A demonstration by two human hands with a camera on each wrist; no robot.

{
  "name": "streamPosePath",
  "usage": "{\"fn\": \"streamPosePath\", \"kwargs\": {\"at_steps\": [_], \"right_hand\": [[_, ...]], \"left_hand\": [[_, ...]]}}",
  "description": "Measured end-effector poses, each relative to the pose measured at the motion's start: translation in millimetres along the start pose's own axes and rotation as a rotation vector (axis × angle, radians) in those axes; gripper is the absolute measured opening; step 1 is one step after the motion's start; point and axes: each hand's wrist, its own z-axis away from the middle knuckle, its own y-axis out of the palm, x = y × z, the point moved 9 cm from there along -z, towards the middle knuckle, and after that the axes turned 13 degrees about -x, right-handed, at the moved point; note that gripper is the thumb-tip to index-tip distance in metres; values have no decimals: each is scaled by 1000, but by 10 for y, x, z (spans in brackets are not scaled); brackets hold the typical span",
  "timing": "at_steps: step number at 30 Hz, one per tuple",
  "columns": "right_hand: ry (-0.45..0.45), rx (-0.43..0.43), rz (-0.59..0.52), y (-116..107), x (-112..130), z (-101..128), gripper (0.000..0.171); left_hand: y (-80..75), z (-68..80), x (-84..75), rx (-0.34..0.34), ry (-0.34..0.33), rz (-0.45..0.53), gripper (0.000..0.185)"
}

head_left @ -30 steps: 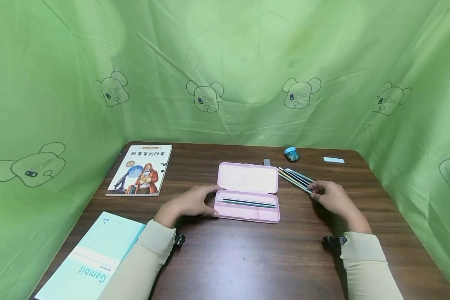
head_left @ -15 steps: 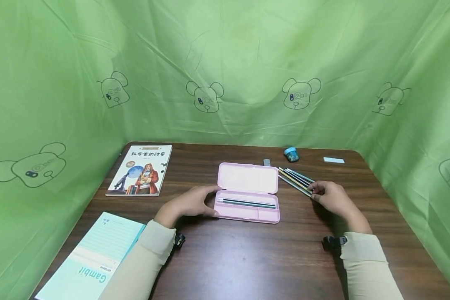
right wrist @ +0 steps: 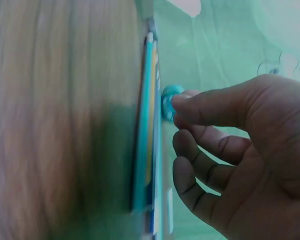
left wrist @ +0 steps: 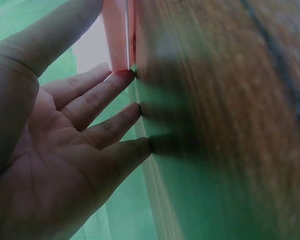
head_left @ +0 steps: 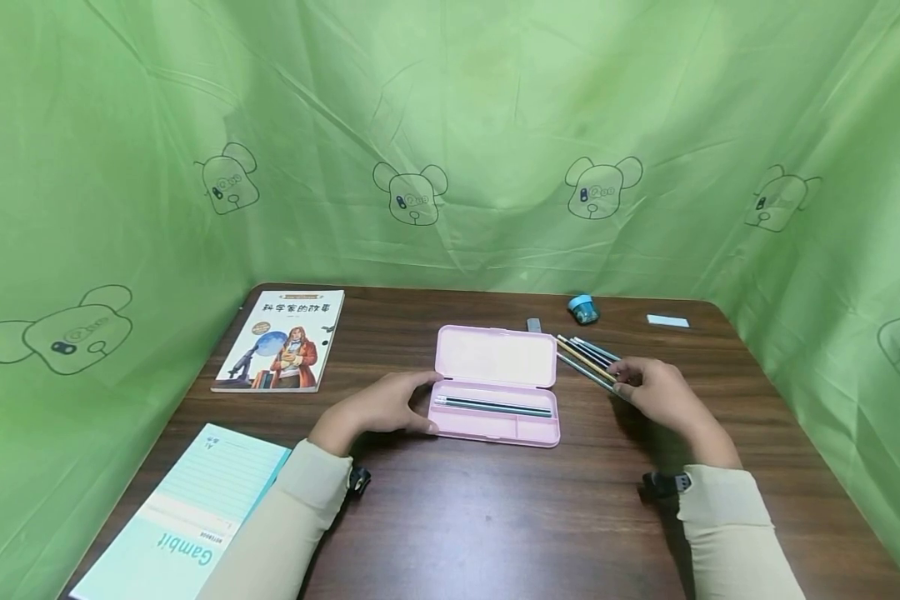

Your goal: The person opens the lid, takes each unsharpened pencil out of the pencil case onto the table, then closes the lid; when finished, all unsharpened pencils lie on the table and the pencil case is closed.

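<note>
Green cloth (head_left: 487, 92) hangs behind the brown wood desk (head_left: 487, 525) and along both sides. Left of the pink pencil case (head_left: 495, 354) and nearer the front, a pale blue notebook (head_left: 180, 500) lies slanted by the desk's left edge, partly hidden by a sleeve (head_left: 300, 508). Left of the case and farther back, a book (head_left: 281, 342) lies flat, with wood showing between the two. The left hand (head_left: 386, 407) has its grip on the left end of the case, thumb at the near corner. The case lies flat, lid open to the back, with pencils (head_left: 495, 407) in its long back part. Wide wood runs from its front edge toward the person. Behind the lid's right end is a small grey block (head_left: 534, 324). Just right of the case, loose pencils (head_left: 585, 357) lie slanted in a bunch. A small blue pot (head_left: 583, 310) is behind them, near the back edge. Farther right of the case, the right hand (head_left: 663, 396) is at their near ends, thumb and first finger close together; I cannot tell if its grip has a pencil. Behind that hand lies a pale strip (head_left: 667, 320).
</note>
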Motion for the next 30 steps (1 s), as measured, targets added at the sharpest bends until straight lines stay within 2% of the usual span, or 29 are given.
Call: {"fn": "streamPosePath", "kwargs": {"at_steps": [6,10,14,21,30], "right_hand": [[-82,-16,-75,79,524,26,18],[-152,54,-113,282,894,83,19],[-215,134,-98,519,1166,138,22],[-262,219,-15,791,1313,187,26],[-273,287,51,878,1387,184,27]], "left_hand": [[-4,2,-10,1,2,2,85],[-5,-1,-11,2,-4,10,85],[-3,3,-9,5,-14,15,86],[1,5,-15,3,-10,17,86],[0,14,-6,-5,-15,15,86]]}}
